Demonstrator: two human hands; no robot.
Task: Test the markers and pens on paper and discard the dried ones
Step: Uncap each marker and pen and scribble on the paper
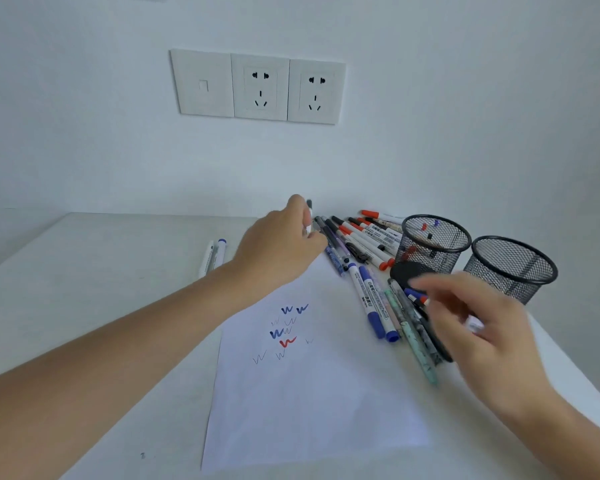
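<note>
Our left hand (284, 240) grips a pen (309, 214), seemingly light, stiff and best pinched mid-barrel, at the far edge of the pile (357, 244) on the worktop (118, 306); whether our blurred right hand (482, 327) holds anything we cannot tell.

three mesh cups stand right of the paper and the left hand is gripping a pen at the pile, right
Not quite. The head view shows two cups, not three: one mesh cup and a second mesh cup. The rest holds: they stand right of the paper, and the left hand grips a pen at the pile.
</note>
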